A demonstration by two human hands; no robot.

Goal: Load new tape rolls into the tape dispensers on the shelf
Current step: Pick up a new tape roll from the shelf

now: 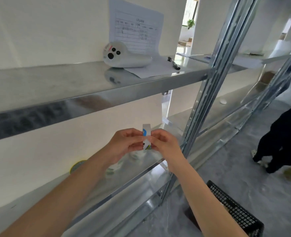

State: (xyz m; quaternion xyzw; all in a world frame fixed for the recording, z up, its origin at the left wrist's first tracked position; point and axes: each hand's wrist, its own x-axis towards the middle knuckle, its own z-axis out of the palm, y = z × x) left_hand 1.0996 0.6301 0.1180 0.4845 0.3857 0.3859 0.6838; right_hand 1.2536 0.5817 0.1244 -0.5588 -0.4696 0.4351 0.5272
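Black plastic mesh of a basket [235,211] fills the lower right corner, nearest the camera, with both bare forearms rising past it toward the middle of the frame. There the left hand [127,142] and the right hand [164,144] meet, each pinching one side of a small white tape roll [146,134] with a blue label. The roll stands edge-on to the camera, so its axle runs left to right from one hand to the other. Fingers cover its lower half and core, so the free end cannot be made out. Just behind the hands, on the lower shelf [141,178], lie a yellow-rimmed disc [77,165] and some pale shapes, all too blurred to name. Farther back and higher, on the upper shelf [55,82], lies the white dispenser [126,56]. It sits almost straight above the left hand, which looks the nearer of the two, so loading calls for a lift up and away. Its long body runs along the shelf, round face turned to the lower left. Its slot and cutter are hidden, and whether it already holds tape is unclear. Beside it lie a sheet of paper [136,28] and a pen [173,63].
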